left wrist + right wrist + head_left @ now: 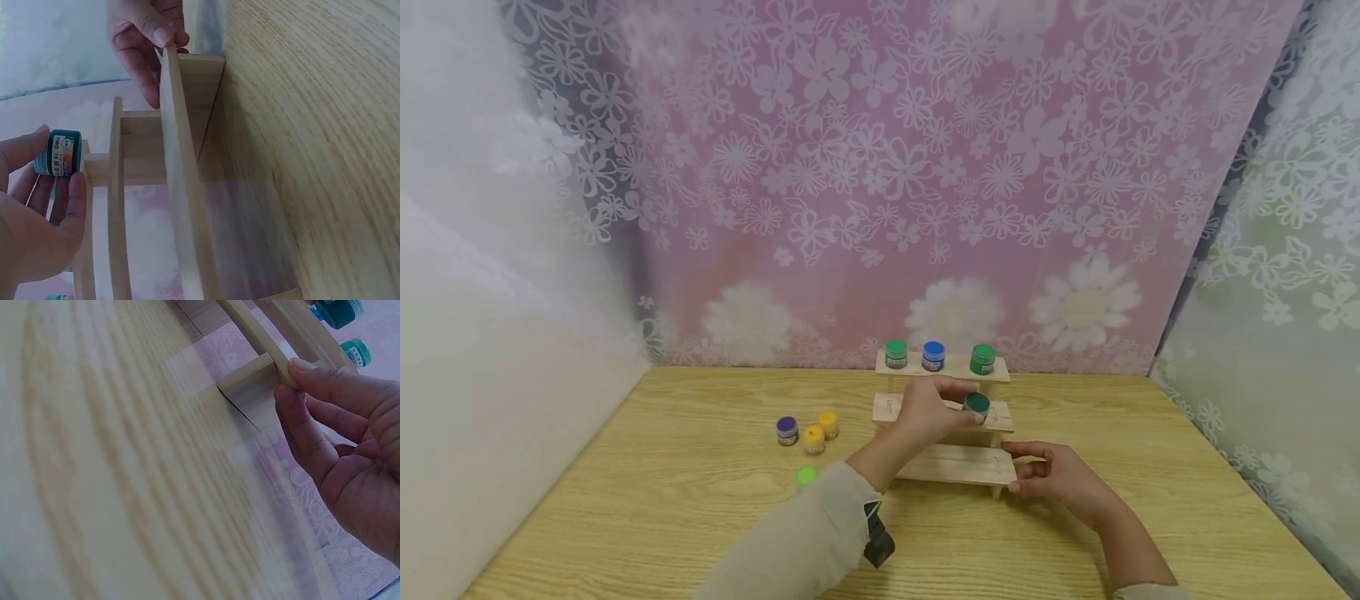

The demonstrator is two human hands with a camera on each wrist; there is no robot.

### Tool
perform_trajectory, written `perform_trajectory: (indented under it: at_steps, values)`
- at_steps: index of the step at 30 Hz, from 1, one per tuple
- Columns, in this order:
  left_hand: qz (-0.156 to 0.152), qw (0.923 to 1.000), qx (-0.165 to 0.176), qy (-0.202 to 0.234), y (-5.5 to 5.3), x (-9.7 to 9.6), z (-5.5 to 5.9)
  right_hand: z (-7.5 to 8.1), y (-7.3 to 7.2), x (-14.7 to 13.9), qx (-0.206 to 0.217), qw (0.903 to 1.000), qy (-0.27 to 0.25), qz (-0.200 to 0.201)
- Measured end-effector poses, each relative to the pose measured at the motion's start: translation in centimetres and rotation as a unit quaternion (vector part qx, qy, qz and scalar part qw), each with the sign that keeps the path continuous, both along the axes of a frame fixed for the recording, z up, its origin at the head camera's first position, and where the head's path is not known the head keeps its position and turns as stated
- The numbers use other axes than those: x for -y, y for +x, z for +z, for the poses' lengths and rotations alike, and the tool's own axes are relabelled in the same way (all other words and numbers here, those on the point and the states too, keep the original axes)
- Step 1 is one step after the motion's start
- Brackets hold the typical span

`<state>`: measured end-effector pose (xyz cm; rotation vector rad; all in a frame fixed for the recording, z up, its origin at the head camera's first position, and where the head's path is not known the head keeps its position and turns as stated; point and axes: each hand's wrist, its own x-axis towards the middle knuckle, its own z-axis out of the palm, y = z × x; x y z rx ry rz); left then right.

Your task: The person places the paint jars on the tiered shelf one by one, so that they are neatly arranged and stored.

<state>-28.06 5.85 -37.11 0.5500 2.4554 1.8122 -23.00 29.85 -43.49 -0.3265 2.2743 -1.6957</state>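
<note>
A wooden three-tier stand [951, 464] stands on the table. My left hand [928, 410] holds a small dark green paint jar [977, 403] between thumb and fingers, at the right part of the middle tier. In the left wrist view the jar [62, 153] shows its printed label; whether it touches the tier I cannot tell. With thumb and fingertips, my right hand [1063, 483] pinches the right end of the lowest tier, clearly seen in the right wrist view. On the top tier sit a green jar [896, 353], a blue jar [933, 356] and another green jar [982, 359].
Left of the stand, on the wood-grain table [647, 483], are a purple jar [787, 431], two yellow jars [814, 440] and a light green jar [807, 477], partly hidden by my left sleeve. A floral curtain [850, 208] hangs behind the table.
</note>
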Motion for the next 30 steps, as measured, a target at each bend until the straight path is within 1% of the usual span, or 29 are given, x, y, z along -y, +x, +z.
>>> perform_trajectory:
  at_steps: [6,10,16,18,23,30]
  values:
    - [0.014,0.9998,0.003,0.011,-0.6,-0.8,-0.7,0.0,0.0,0.1,0.000,1.0000,0.000,-0.001]
    - [0.023,0.9997,0.004,0.010,-1.1,-1.5,-1.1,0.0,0.0,0.2,0.000,1.0000,0.000,-0.003]
    - [0.022,0.9997,-0.006,0.012,-1.6,-2.2,-1.6,0.0,-0.1,0.2,0.003,1.0000,-0.003,0.000]
    - [0.022,0.9996,-0.011,0.012,-1.7,-2.3,-1.8,0.0,-0.1,0.2,0.004,1.0000,-0.005,0.002]
    - [0.026,0.9995,-0.012,0.012,-1.7,-2.6,-1.9,0.0,-0.1,0.1,0.008,0.9999,-0.007,0.002]
    - [0.014,0.9997,0.004,0.018,-1.7,-2.0,-1.9,-0.1,-0.2,0.1,0.012,0.9999,-0.004,-0.002]
